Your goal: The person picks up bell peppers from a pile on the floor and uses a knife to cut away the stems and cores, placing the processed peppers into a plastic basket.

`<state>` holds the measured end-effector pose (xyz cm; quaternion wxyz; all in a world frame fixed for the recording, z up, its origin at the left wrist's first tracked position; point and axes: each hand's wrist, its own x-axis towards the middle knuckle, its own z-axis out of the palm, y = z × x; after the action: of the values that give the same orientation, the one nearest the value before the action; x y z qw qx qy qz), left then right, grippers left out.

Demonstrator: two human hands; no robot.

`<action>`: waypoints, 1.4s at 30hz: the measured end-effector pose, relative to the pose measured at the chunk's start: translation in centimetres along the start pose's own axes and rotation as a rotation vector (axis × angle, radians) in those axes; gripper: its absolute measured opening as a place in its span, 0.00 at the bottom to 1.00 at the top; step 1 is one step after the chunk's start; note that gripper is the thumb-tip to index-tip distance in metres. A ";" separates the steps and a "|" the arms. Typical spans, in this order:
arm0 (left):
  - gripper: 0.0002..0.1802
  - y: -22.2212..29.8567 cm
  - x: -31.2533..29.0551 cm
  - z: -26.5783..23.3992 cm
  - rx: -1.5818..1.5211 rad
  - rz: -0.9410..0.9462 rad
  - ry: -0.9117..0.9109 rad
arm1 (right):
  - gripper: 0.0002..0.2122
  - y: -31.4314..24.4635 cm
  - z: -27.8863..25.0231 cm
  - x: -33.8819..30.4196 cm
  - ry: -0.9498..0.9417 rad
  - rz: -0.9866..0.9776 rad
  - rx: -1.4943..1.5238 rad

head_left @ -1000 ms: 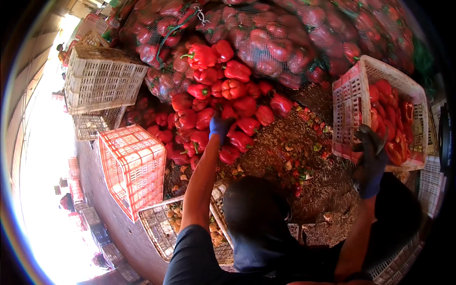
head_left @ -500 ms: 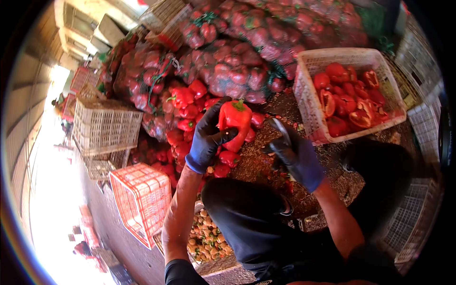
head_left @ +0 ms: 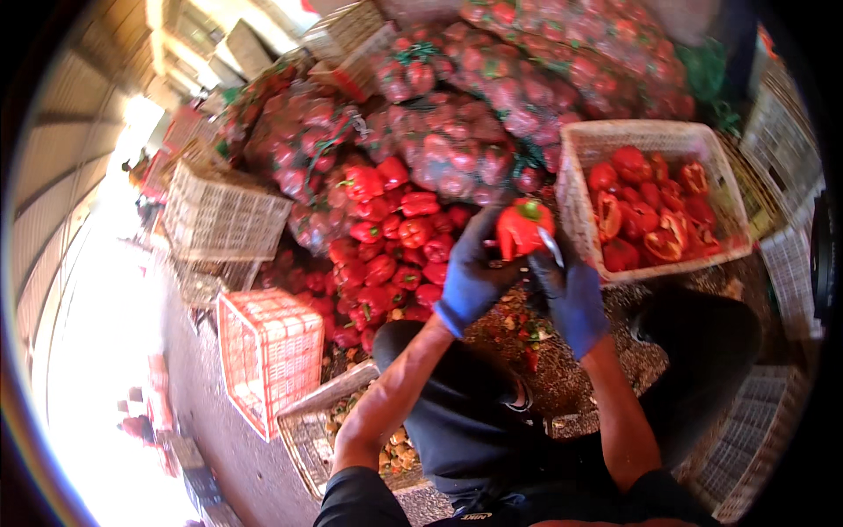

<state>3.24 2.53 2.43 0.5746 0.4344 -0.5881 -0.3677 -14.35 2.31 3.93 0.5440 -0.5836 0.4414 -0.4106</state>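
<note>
My left hand [head_left: 476, 277], in a dark glove with a blue cuff, is closed around a red bell pepper [head_left: 520, 233] whose green stem end faces up. My right hand [head_left: 571, 299], gloved alike, is closed on a small knife [head_left: 551, 246] with a short silvery blade. The blade is at the pepper's right side, near the stem end; whether it has gone into the flesh I cannot tell. My right fingers hide the handle. Left of my hands lies a heap of loose red peppers [head_left: 379, 268].
At the right, a pale plastic crate [head_left: 650, 132] holds cut peppers. Netted sacks of peppers [head_left: 439, 140] are piled behind. A pink-and-white crate [head_left: 272, 342] and a crate of pepper cores [head_left: 303, 430] stand at the left. Scraps and seeds litter the ground [head_left: 562, 378] between my legs.
My left hand has carried the pepper right and slightly down, away from the heap. My right hand has brought the knife up against it. The head view has shifted a little.
</note>
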 end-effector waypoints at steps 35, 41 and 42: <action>0.38 -0.9 0.8 -2.1 0.061 -0.159 -0.202 | 0.19 4.9 -3.1 0.7 -0.060 -0.008 0.340; 0.43 -0.7 0.1 -0.7 -0.009 -0.194 -0.172 | 0.18 5.8 -3.5 1.9 -0.165 0.123 0.576; 0.44 -0.4 0.3 -0.2 0.037 -0.175 -0.134 | 0.18 4.9 -3.7 1.6 -0.121 0.096 0.544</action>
<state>3.47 2.07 2.16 0.4915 0.4690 -0.5918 -0.4339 -17.79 -0.38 -0.65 0.7248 -0.4180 0.3087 -0.4524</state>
